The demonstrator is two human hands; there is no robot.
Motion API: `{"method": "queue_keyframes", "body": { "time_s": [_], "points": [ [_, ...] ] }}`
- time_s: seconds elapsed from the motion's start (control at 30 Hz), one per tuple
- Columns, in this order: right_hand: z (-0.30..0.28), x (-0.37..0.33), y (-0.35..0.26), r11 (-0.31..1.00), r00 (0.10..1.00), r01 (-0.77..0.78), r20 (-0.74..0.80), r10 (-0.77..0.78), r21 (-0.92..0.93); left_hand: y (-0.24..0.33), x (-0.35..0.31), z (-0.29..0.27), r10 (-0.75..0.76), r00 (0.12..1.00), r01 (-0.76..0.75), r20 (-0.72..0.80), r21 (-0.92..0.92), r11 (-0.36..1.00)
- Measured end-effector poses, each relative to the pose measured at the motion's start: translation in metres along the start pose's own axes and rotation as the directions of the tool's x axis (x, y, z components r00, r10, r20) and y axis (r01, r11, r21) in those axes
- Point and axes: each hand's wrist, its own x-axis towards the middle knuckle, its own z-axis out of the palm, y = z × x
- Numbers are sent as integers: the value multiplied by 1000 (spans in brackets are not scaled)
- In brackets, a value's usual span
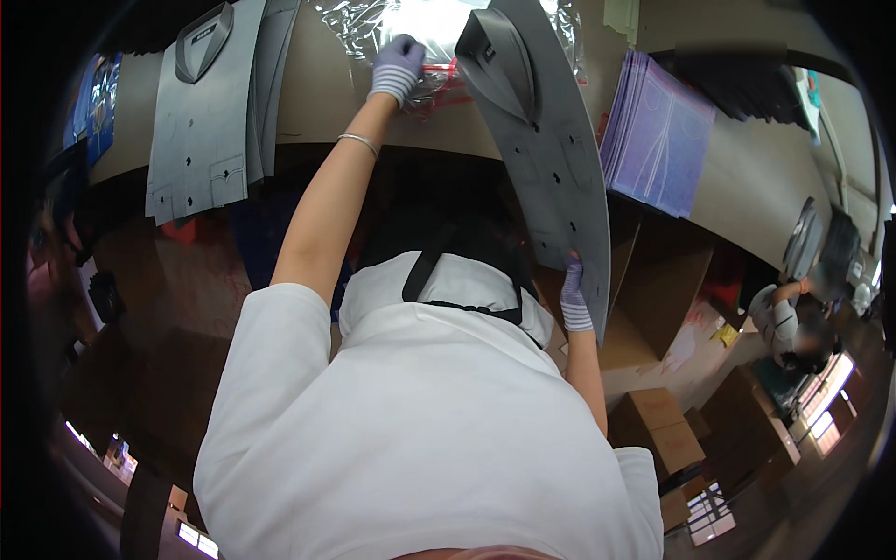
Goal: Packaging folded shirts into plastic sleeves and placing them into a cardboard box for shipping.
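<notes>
A folded grey dress shirt with a stiff collar and dark buttons stands tilted on the right, its collar end over the table. My right hand, in a purple and white striped glove, grips the shirt's lower edge; some fingers are hidden behind it. Under the collar end lies a transparent plastic bag, shiny and edged with red near its opening. My left hand, gloved the same way, is closed at the bag's near left edge, left of the collar.
Several folded grey shirts overhang the table edge at left. A stack of purple printed packs lies at right, with dark garments beyond. Under the table stands an open cardboard box. Another person is at far right.
</notes>
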Motion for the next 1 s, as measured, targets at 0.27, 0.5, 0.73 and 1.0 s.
{"method": "queue_keyframes", "body": {
  "time_s": [0.27, 0.5, 0.73, 1.0],
  "points": [
    [-9, 12, -3, 965, 982, 184, -6, -188, -188, 31, -26, 5, -56, 920, -155, 389, 490, 858],
    [0, -9, -1, 992, 998, 64, 12, -63, -105, 17, -5, 4, 97, 995, -97, -3, 38, 995],
    [-9, -18, 2, 997, 980, -74, -189, 69, -21, 59, 26, -89, 191, 976, -217, -108, -358, 908],
    [-158, 15, 49, 632, 841, -474, 103, 531, 612, 26, -1, -77, 77, 996, -77, 52, 2, 997]
  ]
}}
